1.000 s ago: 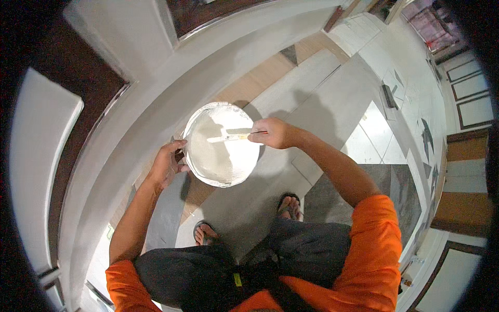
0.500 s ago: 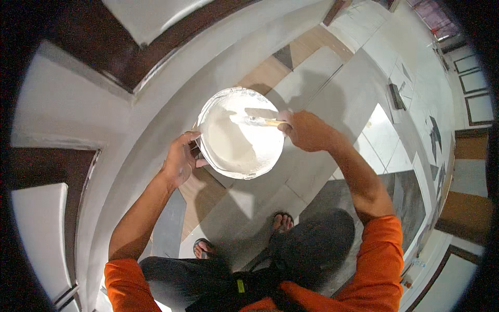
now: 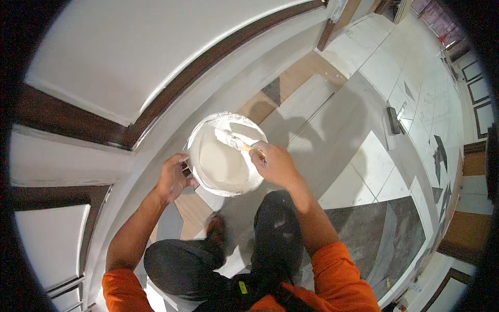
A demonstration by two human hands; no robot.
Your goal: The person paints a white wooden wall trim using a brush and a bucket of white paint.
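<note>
A round bucket point(image 3: 196, 176) of white paint is held up in front of me, its rim smeared with dried paint. My left hand point(image 3: 174, 177) grips the bucket's left side, thumb at the rim and fingers lower down the wall. In my right hand point(image 3: 274, 164) is a paintbrush point(image 3: 240, 144), held by its yellowish handle over the right part of the opening. White paint coats the bristles, which point to the upper left inside the bucket. Whether the bristle tips touch the paint, I cannot tell.
A white wall point(image 3: 93, 67) with dark brown trim point(image 3: 67, 122) runs along the left. Dark sheets point(image 3: 374, 239) lie on the floor at the right. Farther right, a dark block-shaped tool point(image 3: 392, 120) rests near loose dark scraps point(image 3: 439, 156). Brown boards point(image 3: 470, 221) stand at the far right.
The bucket has shifted left and down in view with both hands. My right hand has drawn the brush leftward, its bristles now angled to the upper left. My legs have moved in a step.
</note>
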